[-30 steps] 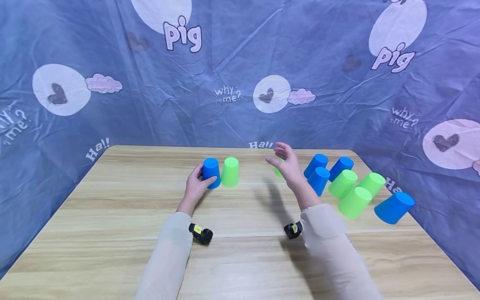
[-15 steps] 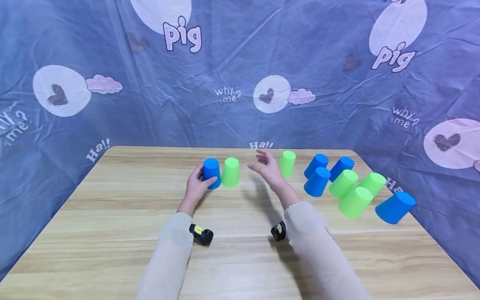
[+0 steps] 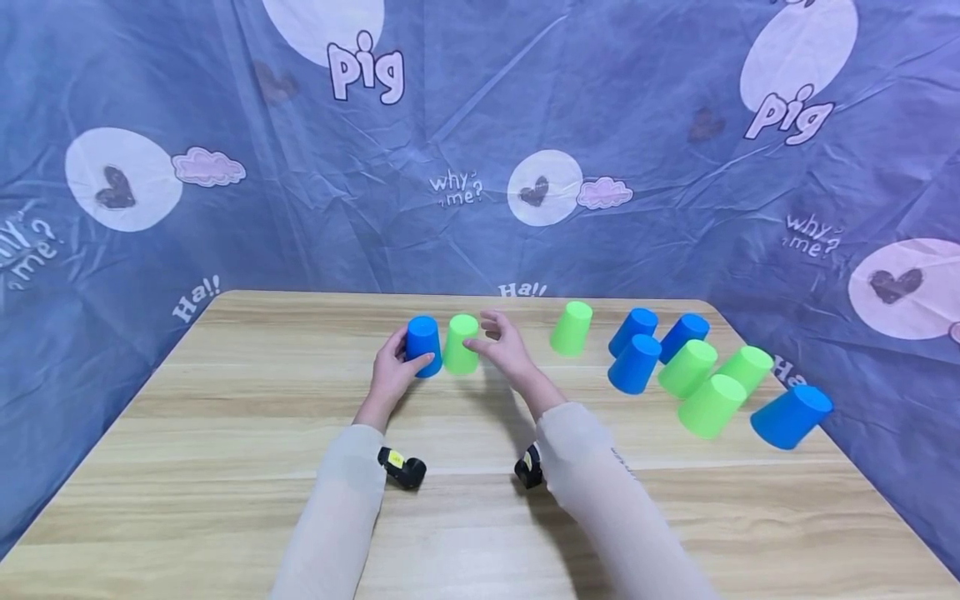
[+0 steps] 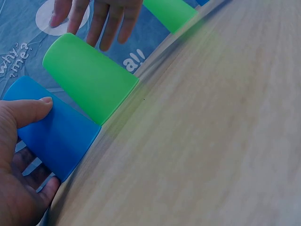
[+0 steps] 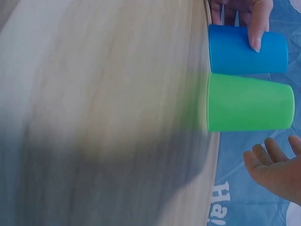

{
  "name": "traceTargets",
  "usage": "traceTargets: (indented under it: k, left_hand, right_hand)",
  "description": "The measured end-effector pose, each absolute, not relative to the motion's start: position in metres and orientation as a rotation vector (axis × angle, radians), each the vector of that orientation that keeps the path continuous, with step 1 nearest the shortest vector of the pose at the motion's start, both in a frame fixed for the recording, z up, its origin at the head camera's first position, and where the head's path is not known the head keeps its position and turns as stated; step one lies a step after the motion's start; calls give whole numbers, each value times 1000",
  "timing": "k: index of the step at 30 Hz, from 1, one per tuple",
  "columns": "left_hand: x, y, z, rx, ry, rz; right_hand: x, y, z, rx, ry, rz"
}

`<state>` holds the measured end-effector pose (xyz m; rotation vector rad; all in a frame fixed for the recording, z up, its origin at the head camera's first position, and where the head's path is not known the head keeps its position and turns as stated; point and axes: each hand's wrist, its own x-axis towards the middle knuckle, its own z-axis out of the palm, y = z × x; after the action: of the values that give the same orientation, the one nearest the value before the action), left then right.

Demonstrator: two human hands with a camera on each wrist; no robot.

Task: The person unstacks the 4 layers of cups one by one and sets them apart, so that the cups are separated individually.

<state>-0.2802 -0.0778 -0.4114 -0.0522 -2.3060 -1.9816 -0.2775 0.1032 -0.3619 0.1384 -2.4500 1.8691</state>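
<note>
My left hand grips an upside-down blue cup that stands on the table, thumb on the near side and fingers round the far left. Right beside that cup stands an upside-down green cup, its base edge meeting the blue one's in the left wrist view. On the green cup's right is my right hand, fingers spread and relaxed. A gap shows between those fingers and the green cup in the right wrist view. Nothing is held in the right hand.
Another green cup stands alone to the right. Beyond it are three blue cups, three green cups and a single blue cup near the table's right edge. A patterned blue cloth hangs behind the wooden table.
My right hand has moved left, away from the lone green cup, to beside the green cup next to the blue one. The left hand has kept its hold on the blue cup.
</note>
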Motion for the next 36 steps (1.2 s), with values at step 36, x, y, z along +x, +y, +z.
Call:
traceTargets:
  k: [36]
  left_hand:
    - [-280, -78, -411, -46, -2306, -1988]
  right_hand:
    - [-282, 78, -373, -107, -2407, 1901]
